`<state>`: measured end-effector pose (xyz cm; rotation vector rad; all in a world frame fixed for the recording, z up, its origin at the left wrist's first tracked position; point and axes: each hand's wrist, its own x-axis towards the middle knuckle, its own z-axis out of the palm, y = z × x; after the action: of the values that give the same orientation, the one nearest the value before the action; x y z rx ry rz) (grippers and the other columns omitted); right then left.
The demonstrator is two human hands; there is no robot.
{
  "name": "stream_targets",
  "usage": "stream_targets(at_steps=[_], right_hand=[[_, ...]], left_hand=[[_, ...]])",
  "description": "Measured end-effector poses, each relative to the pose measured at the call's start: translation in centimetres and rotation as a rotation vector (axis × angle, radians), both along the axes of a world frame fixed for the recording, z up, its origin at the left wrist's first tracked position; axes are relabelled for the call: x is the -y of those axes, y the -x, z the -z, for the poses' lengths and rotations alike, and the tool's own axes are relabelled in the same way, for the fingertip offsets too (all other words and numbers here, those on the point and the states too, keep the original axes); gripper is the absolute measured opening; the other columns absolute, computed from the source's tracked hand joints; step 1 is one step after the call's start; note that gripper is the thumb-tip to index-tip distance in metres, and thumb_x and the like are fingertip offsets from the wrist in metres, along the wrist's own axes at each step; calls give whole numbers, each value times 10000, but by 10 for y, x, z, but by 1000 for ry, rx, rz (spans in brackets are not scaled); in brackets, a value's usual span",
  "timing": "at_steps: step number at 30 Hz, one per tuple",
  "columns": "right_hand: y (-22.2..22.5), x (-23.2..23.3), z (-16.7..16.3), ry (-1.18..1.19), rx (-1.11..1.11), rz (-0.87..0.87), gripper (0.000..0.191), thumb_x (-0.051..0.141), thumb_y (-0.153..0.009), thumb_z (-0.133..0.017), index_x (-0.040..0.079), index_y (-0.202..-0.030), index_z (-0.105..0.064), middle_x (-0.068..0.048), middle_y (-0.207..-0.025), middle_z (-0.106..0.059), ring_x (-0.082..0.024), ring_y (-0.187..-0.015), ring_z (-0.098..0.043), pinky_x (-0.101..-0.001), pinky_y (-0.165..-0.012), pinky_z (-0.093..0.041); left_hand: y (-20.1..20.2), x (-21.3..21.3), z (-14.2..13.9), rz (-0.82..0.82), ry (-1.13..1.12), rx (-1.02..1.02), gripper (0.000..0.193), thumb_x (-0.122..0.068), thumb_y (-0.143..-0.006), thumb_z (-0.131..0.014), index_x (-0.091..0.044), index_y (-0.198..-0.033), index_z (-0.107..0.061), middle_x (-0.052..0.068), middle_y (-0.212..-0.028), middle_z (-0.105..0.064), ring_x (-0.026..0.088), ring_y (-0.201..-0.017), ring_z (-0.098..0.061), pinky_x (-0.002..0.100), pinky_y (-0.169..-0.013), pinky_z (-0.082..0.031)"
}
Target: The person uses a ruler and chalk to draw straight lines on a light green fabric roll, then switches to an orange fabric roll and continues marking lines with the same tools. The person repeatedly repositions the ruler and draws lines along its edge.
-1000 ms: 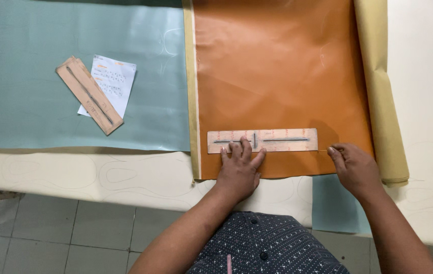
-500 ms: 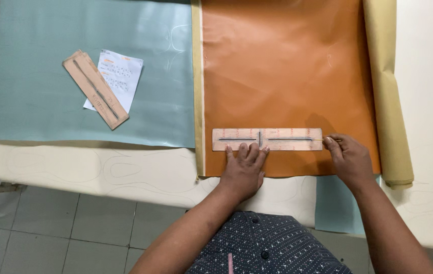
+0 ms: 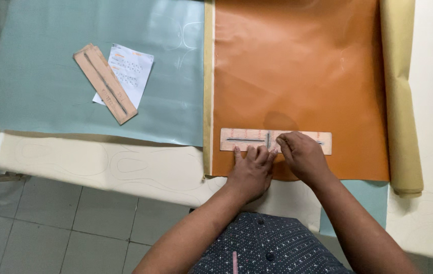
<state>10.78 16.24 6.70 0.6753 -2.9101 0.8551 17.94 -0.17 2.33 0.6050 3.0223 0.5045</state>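
Right hand now mid-template, fingertips atop, beside left hand.

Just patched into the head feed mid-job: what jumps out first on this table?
The big orange sheet at centre right grabs the eye first, with a slotted wooden template lying across its near part under both hands: left hand pressing its lower edge, right hand on its middle. Left of it, on the pale green sheet, a second wooden template lies askew over a printed paper slip.

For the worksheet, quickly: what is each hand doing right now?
Left hand: open, fingers pressing the slotted template.
Right hand: curled on the template; holding anything cannot be told.
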Motion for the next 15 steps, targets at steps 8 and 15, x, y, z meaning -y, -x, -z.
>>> stream_targets(at_steps=[8, 15], right_hand=[[11, 48, -3, 131, 196, -172, 211, 212, -945, -661, 59, -1055, -757, -135, -998, -745, -335, -938, -692, -432, -819, -538], [12, 74, 3, 164, 266, -232, 225, 220, -959, -637, 64, -1075, -749, -120, -1025, -748, -314, -960, -697, -413, -845, -547]], left_hand=[[2, 5, -3, 39, 26, 255, 687, -287, -915, -572, -6, -1513, -383, 214, -1528, -365, 405, -1379, -344, 767, -1127, -213], [1, 5, -8, 64, 85, 327, 638, -321, -1006, -490, 44, -1511, -352, 294, -1560, -307, 494, -1454, -259, 760, -1149, -166]])
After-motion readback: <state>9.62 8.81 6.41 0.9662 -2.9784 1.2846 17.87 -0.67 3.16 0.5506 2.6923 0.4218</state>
